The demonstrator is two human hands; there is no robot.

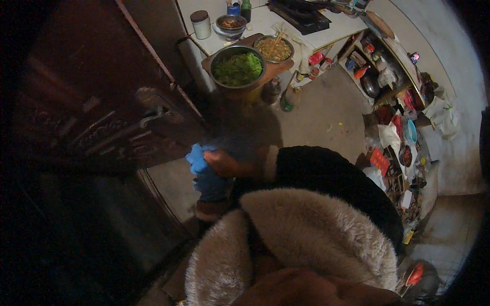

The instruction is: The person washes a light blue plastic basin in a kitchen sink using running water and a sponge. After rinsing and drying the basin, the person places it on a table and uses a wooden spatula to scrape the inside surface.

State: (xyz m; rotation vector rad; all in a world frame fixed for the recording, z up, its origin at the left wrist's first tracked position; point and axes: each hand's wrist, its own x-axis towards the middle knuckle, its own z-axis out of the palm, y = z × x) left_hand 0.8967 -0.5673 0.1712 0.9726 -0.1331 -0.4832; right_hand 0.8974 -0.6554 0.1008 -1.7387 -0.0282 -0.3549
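My right hand (225, 163) is bare and closed around light blue glove-like material (198, 158). Just below it, my left hand (212, 186) appears to wear a darker blue glove; its fingers are largely hidden, so their position is unclear. Both hands are together in front of my dark coat with its beige fur collar (317, 225). Ahead of them, a metal pot of leafy greens (239, 68) rests on a brown wooden surface (273, 72). Beside it stands a metal bowl of yellowish food (273, 49) with chopsticks (276, 41) across it.
A dark door (95, 95) with a handle (153, 116) is on the left. Behind the pot, a white counter (264, 21) holds a lidded jar (201, 26) and stacked bowls (231, 26). A green bottle (286, 102) is near the floor; cluttered shelves (377, 69) line the right.
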